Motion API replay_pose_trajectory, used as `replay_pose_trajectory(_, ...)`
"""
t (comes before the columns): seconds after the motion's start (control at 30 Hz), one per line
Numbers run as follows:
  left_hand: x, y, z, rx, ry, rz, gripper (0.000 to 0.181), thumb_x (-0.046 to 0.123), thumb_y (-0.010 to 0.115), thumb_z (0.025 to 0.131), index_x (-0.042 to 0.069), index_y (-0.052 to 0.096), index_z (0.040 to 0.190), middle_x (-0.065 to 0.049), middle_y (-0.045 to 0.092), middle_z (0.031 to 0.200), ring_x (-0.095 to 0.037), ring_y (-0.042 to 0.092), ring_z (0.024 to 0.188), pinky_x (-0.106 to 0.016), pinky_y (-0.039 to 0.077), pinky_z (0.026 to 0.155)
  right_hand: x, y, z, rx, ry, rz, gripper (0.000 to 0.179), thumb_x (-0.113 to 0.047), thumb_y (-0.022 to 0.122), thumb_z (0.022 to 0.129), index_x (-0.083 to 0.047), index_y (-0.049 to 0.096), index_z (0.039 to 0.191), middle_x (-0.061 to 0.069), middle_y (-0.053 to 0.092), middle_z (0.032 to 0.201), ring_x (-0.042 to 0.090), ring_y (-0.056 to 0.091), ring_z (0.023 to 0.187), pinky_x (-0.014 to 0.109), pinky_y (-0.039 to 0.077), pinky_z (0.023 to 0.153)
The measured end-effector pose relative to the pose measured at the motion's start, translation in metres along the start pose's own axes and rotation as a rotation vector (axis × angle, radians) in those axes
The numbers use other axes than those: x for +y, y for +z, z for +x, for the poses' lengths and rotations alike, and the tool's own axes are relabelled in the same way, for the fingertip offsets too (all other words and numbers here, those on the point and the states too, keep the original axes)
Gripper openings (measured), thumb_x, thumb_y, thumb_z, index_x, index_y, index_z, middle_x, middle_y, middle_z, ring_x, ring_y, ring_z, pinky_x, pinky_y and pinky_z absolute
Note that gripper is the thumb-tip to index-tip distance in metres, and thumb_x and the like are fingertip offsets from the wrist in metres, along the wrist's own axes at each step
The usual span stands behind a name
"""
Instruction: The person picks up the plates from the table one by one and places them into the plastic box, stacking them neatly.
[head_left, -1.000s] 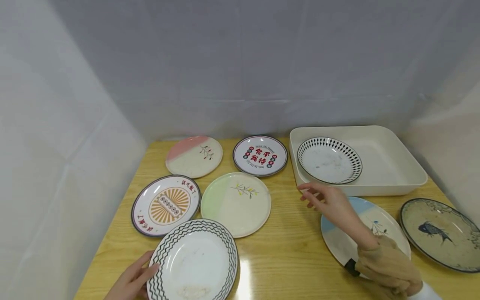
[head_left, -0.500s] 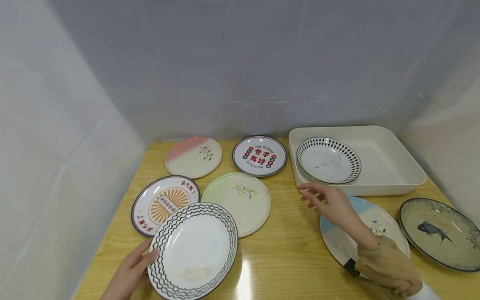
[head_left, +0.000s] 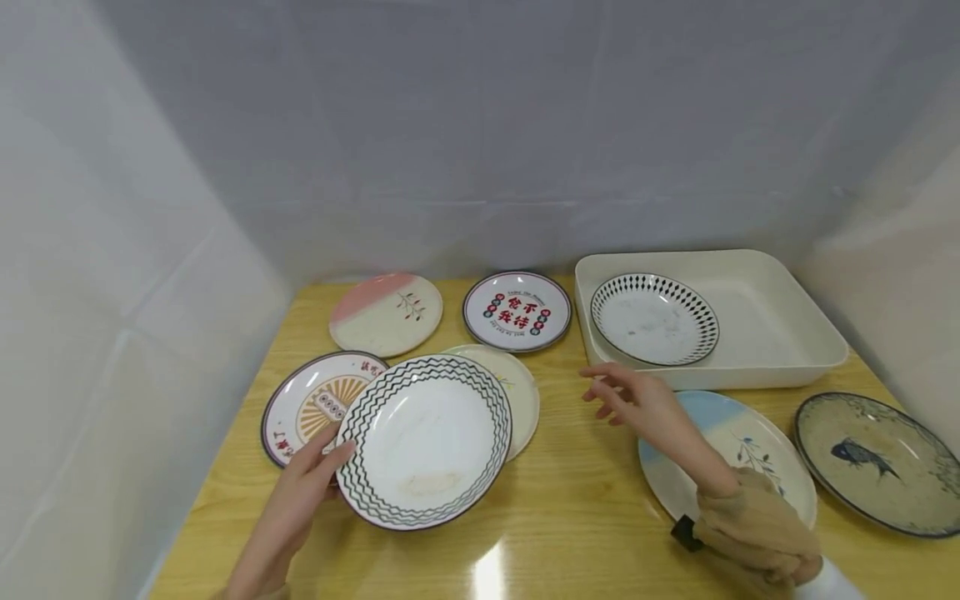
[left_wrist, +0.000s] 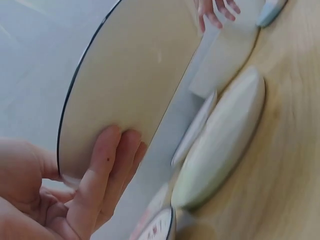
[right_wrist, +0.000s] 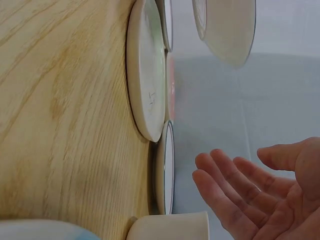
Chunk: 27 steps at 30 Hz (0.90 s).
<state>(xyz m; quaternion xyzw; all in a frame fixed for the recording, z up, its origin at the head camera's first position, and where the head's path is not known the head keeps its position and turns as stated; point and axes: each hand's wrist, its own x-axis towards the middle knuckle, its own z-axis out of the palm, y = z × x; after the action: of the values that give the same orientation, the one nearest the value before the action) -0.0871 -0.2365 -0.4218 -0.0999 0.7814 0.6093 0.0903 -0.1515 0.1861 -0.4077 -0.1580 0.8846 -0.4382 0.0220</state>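
My left hand (head_left: 309, 475) grips the left rim of a white plate (head_left: 427, 442) with black wavy lines round its edge. In the left wrist view, its fingers (left_wrist: 107, 160) lie against the plate's pale underside, and the plate is raised above the table. It overlaps the green-and-cream plate (head_left: 521, 392) and the plate with an orange sunburst (head_left: 300, 408) in the head view. My right hand (head_left: 648, 417) hovers with loosely bent fingers, holding nothing, in front of a white tray (head_left: 780, 377). Inside that tray, at its left, lies a plate with black diamonds (head_left: 652, 321).
A pink-and-cream plate (head_left: 386, 321) and a plate with red characters (head_left: 517, 312) lie at the back. Under the right forearm is a blue-and-cream plate (head_left: 720, 433); right of it, a fish plate (head_left: 873, 467). White sheeting (head_left: 480, 125) closes in the wooden table (head_left: 577, 533).
The left hand has lifted the wavy-line plate up and away from me, shifting it slightly right, over the green-and-cream plate. The right hand has stayed almost where it was.
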Motion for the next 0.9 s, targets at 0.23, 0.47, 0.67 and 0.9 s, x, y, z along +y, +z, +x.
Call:
replay_pose_trajectory(0.23,0.023,0.025,0.014,-0.028,0.083,-0.026,0.046,0.014,0.045,0.108,0.002,0.04,0.153,-0.015,0.069,0.1,-0.011,0.064,0.071,-0.025,0.056,0.061,-0.007,0.005,0.005,-0.052,0.048,0.157,0.037,-0.021,0.05,0.109,0.0,0.057,0.138,0.024,0.07,0.111,0.023,0.074,0.082,0.032,0.064,0.07)
replay_pose_trajectory(0.47,0.04,0.048,0.026,-0.063,0.126,-0.078,0.047,0.012,0.048,0.107,0.0,0.041,0.152,-0.012,0.071,0.091,-0.01,0.064,0.066,-0.023,0.055,0.059,-0.019,0.012,0.011,-0.083,0.101,0.265,0.05,-0.036,0.044,0.11,-0.001,0.051,0.145,0.023,0.068,0.116,0.025,0.074,0.085,0.034,0.064,0.073)
replay_pose_trajectory(0.67,0.045,0.062,0.032,-0.061,0.156,-0.087,0.046,0.011,0.048,0.107,0.001,0.043,0.151,-0.019,0.07,0.098,-0.012,0.064,0.067,-0.025,0.057,0.06,-0.024,0.011,0.009,-0.102,0.156,0.407,0.058,-0.036,0.043,0.11,0.006,0.042,0.149,0.029,0.062,0.121,0.027,0.073,0.086,0.041,0.065,0.072)
replay_pose_trajectory(0.9,0.046,0.077,0.037,-0.101,0.192,-0.1,0.044,0.009,0.047,0.107,-0.005,0.043,0.148,-0.026,0.07,0.095,-0.015,0.067,0.063,-0.03,0.062,0.061,-0.027,0.014,0.005,-0.059,0.17,0.396,0.052,-0.016,0.046,0.109,0.012,0.033,0.151,0.032,0.061,0.124,0.021,0.069,0.091,0.033,0.064,0.074)
